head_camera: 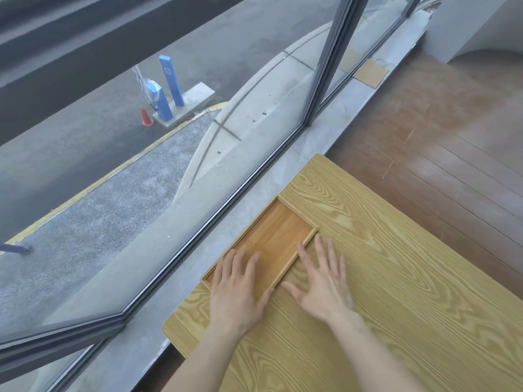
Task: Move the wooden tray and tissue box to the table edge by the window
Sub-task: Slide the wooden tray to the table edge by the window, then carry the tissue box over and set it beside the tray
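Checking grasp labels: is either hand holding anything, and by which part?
Nothing is gripped. The left hand lies open, flat on the wooden tray; the right hand lies open beside its rim.

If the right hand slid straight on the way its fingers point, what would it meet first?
Probably the raised rim of the shallow rectangular wooden tray; the right hand lies beside it, fingertips at that rim.

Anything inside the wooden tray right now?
The wooden tray shows only bare floor, no object. The left hand lies flat over its near end, covering that part. No tissue box is in view.
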{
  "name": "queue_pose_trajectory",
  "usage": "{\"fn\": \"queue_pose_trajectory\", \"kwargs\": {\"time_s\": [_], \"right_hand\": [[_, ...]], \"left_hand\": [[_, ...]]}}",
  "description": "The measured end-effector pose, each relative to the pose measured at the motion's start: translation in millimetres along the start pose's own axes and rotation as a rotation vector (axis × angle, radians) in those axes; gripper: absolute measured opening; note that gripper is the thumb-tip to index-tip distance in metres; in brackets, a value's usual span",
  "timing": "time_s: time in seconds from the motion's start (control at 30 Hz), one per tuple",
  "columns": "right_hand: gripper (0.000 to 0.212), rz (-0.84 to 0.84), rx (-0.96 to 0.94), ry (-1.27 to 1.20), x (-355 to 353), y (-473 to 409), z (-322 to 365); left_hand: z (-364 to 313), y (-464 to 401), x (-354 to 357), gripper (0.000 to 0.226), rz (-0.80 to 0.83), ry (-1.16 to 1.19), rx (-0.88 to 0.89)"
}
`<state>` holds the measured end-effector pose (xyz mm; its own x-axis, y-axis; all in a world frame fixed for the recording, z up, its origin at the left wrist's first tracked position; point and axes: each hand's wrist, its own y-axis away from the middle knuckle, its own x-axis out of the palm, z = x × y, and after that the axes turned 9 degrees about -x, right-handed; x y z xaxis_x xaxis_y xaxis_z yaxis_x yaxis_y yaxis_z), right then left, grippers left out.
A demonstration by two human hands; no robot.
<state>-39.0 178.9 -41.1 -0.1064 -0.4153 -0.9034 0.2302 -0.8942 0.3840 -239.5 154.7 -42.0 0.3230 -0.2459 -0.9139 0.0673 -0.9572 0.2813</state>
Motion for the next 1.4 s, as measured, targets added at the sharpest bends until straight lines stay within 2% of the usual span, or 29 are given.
{"fn": "queue_pose_trajectory", "kwargs": {"time_s": [0.33, 0.57, 0.9, 1.1, 1.4], "right_hand": [[0.104, -0.037, 0.302, -0.033, -27.9, 62.2, -49.1], [0.102, -0.093, 0.504, -0.115, -28.1, 130.1, -94.5], [0.101, -0.205, 0.647, -0.222, -12.5, 261.8, -178.3], [0.099, -0.367, 0.721, -0.374, 7.3, 364.9, -240.4], [0.095, -0.654, 0.903, -0.59, 51.6, 493.2, -321.6]], "left_hand": [[-62.7, -59.9, -21.8, 0.092, 0.008, -0.046, 0.292], [-140.8, -42.1, -10.8, 0.095, 0.027, -0.074, 0.482], [-262.3, 58.2, 30.7, 0.096, 0.093, -0.182, 0.646], [-344.6, 141.9, 70.4, 0.097, 0.155, -0.152, 0.703], [-438.9, 241.8, 127.2, 0.094, 0.468, 0.058, 0.613]]}}
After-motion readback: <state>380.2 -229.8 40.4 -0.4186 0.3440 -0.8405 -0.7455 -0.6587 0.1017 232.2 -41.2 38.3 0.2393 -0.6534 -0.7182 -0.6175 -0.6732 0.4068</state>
